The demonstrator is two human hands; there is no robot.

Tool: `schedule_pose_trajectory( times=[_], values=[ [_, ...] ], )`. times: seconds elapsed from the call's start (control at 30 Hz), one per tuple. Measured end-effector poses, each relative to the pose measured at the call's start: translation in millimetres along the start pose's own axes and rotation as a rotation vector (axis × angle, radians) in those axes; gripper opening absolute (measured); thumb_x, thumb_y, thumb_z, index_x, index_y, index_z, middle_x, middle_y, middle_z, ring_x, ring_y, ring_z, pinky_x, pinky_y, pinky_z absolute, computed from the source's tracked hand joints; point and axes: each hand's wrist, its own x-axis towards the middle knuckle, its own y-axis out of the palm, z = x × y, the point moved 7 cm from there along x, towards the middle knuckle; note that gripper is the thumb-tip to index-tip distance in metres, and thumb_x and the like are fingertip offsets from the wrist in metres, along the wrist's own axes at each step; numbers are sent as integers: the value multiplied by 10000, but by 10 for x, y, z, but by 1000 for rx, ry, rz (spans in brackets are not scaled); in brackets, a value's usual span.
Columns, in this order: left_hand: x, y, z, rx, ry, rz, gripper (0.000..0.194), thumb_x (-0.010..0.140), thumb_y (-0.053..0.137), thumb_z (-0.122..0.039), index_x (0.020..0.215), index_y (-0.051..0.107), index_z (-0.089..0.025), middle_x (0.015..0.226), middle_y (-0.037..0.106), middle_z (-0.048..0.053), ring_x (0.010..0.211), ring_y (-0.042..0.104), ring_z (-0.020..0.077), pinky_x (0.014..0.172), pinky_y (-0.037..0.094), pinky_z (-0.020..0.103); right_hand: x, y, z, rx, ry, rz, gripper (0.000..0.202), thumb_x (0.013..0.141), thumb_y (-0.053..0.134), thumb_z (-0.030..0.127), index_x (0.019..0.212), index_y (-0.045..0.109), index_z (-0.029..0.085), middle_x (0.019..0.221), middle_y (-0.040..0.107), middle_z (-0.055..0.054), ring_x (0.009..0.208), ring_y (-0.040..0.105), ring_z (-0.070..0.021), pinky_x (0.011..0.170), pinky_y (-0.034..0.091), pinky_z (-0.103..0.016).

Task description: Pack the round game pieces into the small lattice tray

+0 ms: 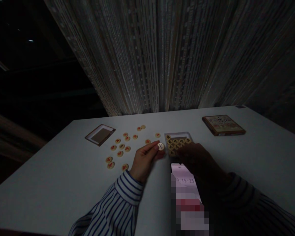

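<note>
Between its thumb and fingers, my left hand [145, 158] holds a round pale game piece [160, 146] with a dark character facing up. Just right of it is a shallow open box [178, 133] with rows of pieces bearing black characters. My right hand [199, 160] reaches over the box's front right part; its fingers are dark and bent down over the pieces, and whether they grip one is hidden. Left of my left hand, several pieces with red characters lie loose on the white table [88, 183], with one black-marked piece [122, 146] among them.
An open empty box lid or tray [100, 134] lies at the left. A closed box with a printed cover [223, 125] is at the right. A lit phone [185, 183] showing digits lies below the small box. Behind the table hangs a string curtain [147, 59].
</note>
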Motion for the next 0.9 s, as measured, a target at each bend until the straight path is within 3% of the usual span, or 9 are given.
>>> schedule_pose_trajectory(
  times=[0.2, 0.47, 0.63, 0.77, 0.9],
  values=[
    [-25, 123, -30, 39, 14, -16, 236, 622, 740, -211, 842, 695, -138, 797, 698, 35, 649, 639, 113, 684, 541, 259, 21, -2, -3, -40, 32, 55, 273, 855, 395, 199, 632, 550, 182, 597, 569, -10, 560, 468, -121, 548, 248, -283],
    [18, 343, -82, 112, 61, 5, 201, 648, 707, -199, 836, 693, -129, 751, 698, 37, 644, 635, 116, 671, 535, 263, -20, -98, -102, 5, 49, -86, 301, 881, 354, 256, 726, 604, 193, 668, 617, -32, 628, 516, -147, 590, 300, -292],
    [137, 469, -220, 310, 226, 42, 188, 657, 691, -209, 824, 704, -124, 731, 695, 40, 651, 619, 111, 686, 511, 252, -24, -130, -174, -2, 98, -74, 288, 889, 373, 297, 770, 616, 196, 675, 627, -31, 645, 529, -157, 595, 327, -298],
    [224, 472, -184, 337, 275, 32, 187, 673, 676, -222, 837, 705, -136, 742, 698, 42, 658, 623, 115, 681, 507, 252, -20, -233, -204, 9, 103, -177, 312, 896, 364, 307, 753, 615, 188, 686, 647, -42, 653, 550, -156, 605, 368, -300],
    [237, 409, -48, 291, 238, 12, 198, 650, 697, -224, 825, 711, -133, 742, 703, 52, 650, 626, 121, 685, 512, 267, -27, -250, -221, 27, 110, -214, 319, 901, 361, 332, 803, 628, 187, 735, 667, -52, 680, 573, -158, 617, 396, -304]
  ],
)
